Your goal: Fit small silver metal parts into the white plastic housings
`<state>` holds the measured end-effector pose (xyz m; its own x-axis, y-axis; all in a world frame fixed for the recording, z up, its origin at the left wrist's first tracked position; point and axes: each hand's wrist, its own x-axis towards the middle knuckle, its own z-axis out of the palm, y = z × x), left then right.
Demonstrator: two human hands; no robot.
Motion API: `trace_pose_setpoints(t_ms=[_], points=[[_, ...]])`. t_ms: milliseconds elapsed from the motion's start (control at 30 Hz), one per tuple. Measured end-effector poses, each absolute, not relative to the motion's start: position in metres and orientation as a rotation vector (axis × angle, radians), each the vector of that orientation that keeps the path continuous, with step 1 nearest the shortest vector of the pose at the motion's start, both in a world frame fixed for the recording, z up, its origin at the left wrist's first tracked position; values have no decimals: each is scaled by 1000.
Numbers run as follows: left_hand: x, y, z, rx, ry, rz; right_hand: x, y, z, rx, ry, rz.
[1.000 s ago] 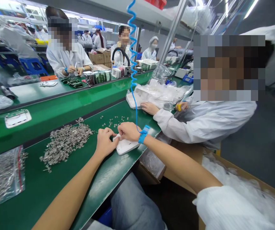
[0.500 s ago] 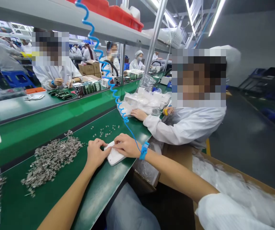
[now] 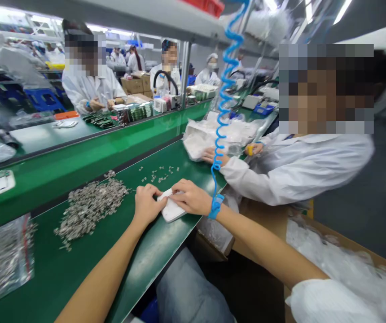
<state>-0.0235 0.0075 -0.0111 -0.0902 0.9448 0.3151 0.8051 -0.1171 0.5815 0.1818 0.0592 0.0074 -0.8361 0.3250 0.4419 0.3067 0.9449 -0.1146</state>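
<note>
Left hand [image 3: 147,205] | right hand [image 3: 193,197] | both on one white casing [image 3: 173,211]

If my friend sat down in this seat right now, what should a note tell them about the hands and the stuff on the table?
Left hand: fingers curled on the left edge of the white plastic case, pressing at it.
Right hand: resting on top of the case, blue wrist strap on, coiled cord running up.
Case lies flat near the edge of the green mat.
Pile of small metal parts is left of the hands; a few loose ones lie behind; a bag of more parts sits far left.
Done: case set down, both hands on it. Whether a part is fitted is hidden.
</note>
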Motion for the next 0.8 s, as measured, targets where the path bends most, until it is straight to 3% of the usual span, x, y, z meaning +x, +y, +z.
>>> trace_pose_setpoints(t_ms=[367, 633, 800], points=[[-12, 6, -10, 2082, 2074, 895, 179, 60, 7, -448, -2659, 103], [-17, -26, 12, 2292, 2141, 576, 186, 81, 23, -691, -1977, 877], [-87, -143, 24, 2261, 2342, 247, 167, 148, 20, -1227, -2175, 464]])
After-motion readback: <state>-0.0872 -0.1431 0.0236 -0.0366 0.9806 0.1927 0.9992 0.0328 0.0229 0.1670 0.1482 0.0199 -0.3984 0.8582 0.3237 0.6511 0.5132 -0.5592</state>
